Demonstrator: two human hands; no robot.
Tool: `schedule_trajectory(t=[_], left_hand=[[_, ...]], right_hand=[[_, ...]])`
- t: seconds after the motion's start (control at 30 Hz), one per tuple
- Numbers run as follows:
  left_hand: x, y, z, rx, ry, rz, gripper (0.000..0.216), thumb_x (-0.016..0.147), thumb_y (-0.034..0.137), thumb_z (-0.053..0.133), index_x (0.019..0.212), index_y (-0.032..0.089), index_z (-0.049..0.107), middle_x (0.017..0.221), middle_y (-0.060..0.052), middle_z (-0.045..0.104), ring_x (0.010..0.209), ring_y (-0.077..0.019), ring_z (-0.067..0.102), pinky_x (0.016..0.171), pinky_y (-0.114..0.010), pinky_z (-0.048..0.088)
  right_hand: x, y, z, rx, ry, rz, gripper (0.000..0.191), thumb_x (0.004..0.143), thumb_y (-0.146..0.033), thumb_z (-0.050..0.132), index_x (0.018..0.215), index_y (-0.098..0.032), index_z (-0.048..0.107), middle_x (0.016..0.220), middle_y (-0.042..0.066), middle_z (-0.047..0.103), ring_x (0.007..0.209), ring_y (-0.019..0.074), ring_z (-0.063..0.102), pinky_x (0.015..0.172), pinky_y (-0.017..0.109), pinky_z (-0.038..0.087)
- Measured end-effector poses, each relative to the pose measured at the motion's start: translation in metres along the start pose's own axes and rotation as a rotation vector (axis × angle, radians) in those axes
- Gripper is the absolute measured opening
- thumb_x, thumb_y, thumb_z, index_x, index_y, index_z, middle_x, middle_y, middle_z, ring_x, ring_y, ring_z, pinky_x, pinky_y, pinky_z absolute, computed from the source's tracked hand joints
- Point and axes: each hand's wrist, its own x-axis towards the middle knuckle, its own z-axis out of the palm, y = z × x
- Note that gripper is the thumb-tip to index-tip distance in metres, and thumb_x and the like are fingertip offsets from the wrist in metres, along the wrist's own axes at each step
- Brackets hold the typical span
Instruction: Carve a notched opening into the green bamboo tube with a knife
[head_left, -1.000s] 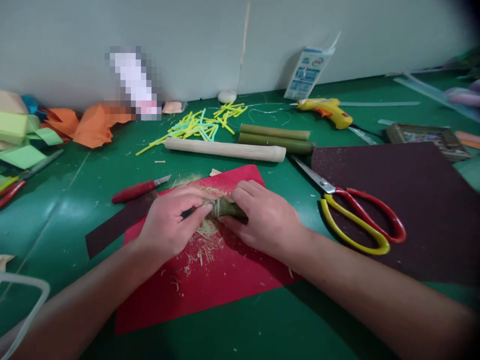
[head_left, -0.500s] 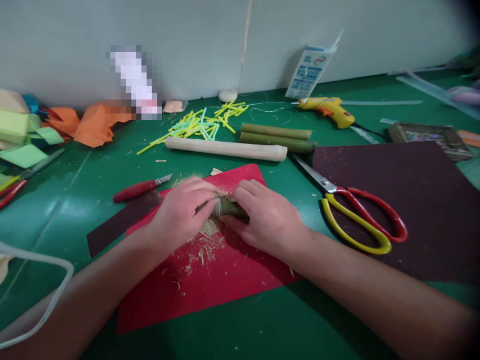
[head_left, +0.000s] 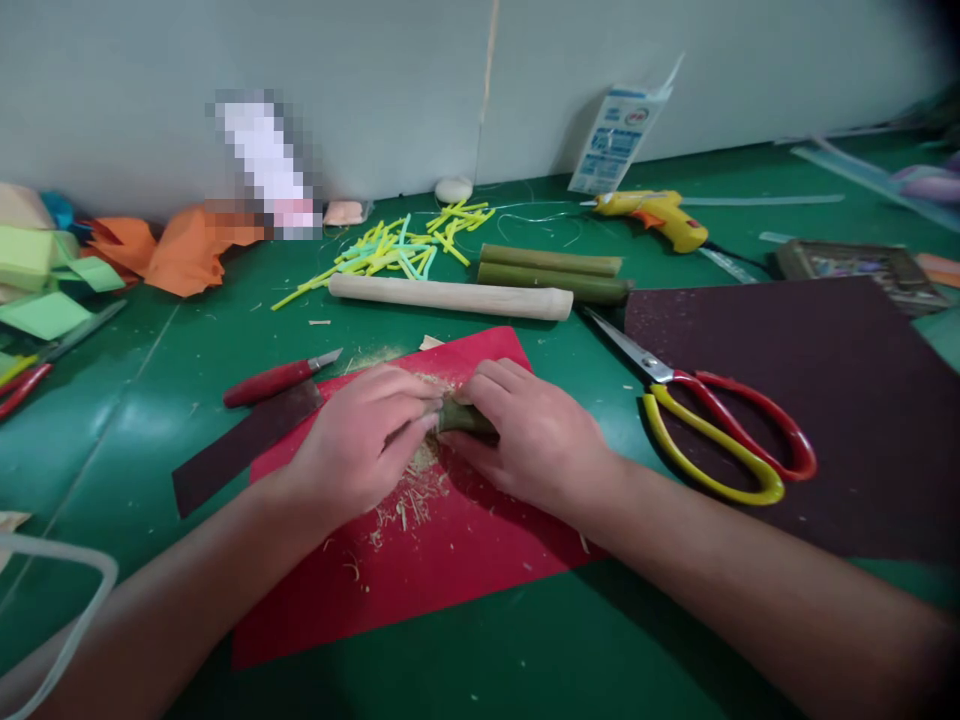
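My right hand (head_left: 529, 430) is closed round the right part of a short green bamboo piece (head_left: 465, 417), holding it over the red sheet (head_left: 480, 560). My left hand (head_left: 367, 435) wraps the bamboo's left part, fingertips and thumb pressed together on it. Whether something thin lies between those fingers and the bamboo is hidden. Fine shavings (head_left: 405, 505) are scattered beneath and around both hands. Left of my left hand lie a red-handled craft knife (head_left: 274, 382) and a dark brown strip (head_left: 236, 447) resembling sandpaper.
A peeled bamboo stick (head_left: 450, 297) and two green bamboo lengths (head_left: 555, 275) lie beyond my hands. Large scissors (head_left: 712, 430) rest on a dark brown sheet (head_left: 847, 420) at right. Farther back are yellow straw pieces (head_left: 382, 250) and a yellow glue gun (head_left: 660, 217). Orange paper (head_left: 191, 250) sits at left.
My left fingertips have slid slightly right along the bamboo and now cover its pale ring, which showed before. My right hand keeps its grip almost unmoved.
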Motion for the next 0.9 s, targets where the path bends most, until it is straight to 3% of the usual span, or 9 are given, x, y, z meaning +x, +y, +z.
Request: schedule_trajectory(t=[0.3, 0.53, 0.77, 0.9], left_hand=[[-0.005, -0.003, 0.008, 0.141, -0.015, 0.121, 0.017, 0.085, 0.012, 0.05, 0.096, 0.012, 0.062, 0.099, -0.009, 0.064, 0.096, -0.0197, 0.057, 0.089, -0.035, 0.047], [0.001, -0.005, 0.004, 0.104, -0.066, 0.059, 0.018, 0.085, 0.014, 0.048, 0.095, 0.016, 0.063, 0.1, -0.007, 0.065, 0.095, -0.0195, 0.057, 0.087, -0.036, 0.046], [0.014, -0.014, 0.001, -0.198, -0.047, -0.351, 0.021, 0.088, 0.025, 0.049, 0.078, 0.016, 0.065, 0.084, -0.002, 0.065, 0.078, -0.0139, 0.058, 0.072, -0.027, 0.046], [0.01, -0.011, -0.003, -0.252, -0.039, -0.436, 0.023, 0.088, 0.028, 0.05, 0.073, 0.016, 0.062, 0.077, 0.0, 0.063, 0.071, -0.0128, 0.056, 0.065, -0.026, 0.044]], right_hand=[[0.002, 0.001, 0.0, 0.018, 0.005, 0.011, 0.02, 0.08, -0.036, 0.056, 0.085, -0.017, 0.055, 0.083, 0.004, 0.055, 0.079, 0.0175, 0.048, 0.063, 0.029, 0.035], [0.001, 0.0, -0.001, 0.008, -0.006, 0.002, 0.019, 0.082, -0.035, 0.054, 0.083, -0.017, 0.055, 0.084, 0.006, 0.056, 0.081, 0.0192, 0.049, 0.065, 0.03, 0.038], [0.002, 0.001, 0.0, 0.004, 0.032, -0.002, 0.019, 0.08, -0.035, 0.057, 0.084, -0.017, 0.056, 0.085, 0.005, 0.058, 0.082, 0.0194, 0.051, 0.068, 0.031, 0.038], [0.001, 0.001, 0.0, -0.022, 0.039, 0.009, 0.019, 0.079, -0.036, 0.058, 0.08, -0.018, 0.054, 0.081, 0.004, 0.056, 0.079, 0.0186, 0.05, 0.064, 0.03, 0.036]])
